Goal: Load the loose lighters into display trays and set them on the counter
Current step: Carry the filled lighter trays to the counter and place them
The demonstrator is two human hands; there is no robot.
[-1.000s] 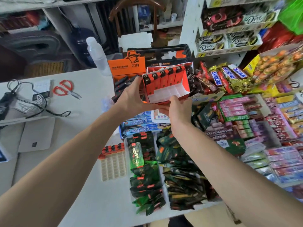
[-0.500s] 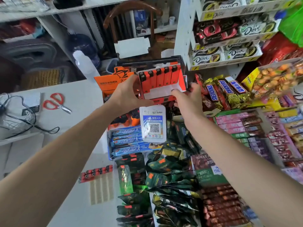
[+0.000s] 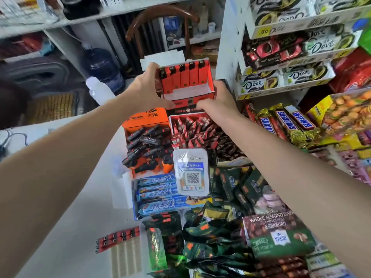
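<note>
at seven o'clock a strip of lighters [image 3: 118, 239] lies flat on the white surface [image 3: 84, 227]. your left hand [image 3: 144, 87] curls around the left wall of the display tray [image 3: 188, 91], thumb at its front edge. you hold the tray at twelve o'clock, raised above the surface, with five orange lighters [image 3: 183, 76] standing along its back row. your right hand [image 3: 218, 97] grips the tray's right front corner. below the tray, at its six o'clock, sits an orange box [image 3: 146, 119] of black torch lighters [image 3: 148, 149], and a qr code stand [image 3: 191, 172] stands just to the right of them.
</note>
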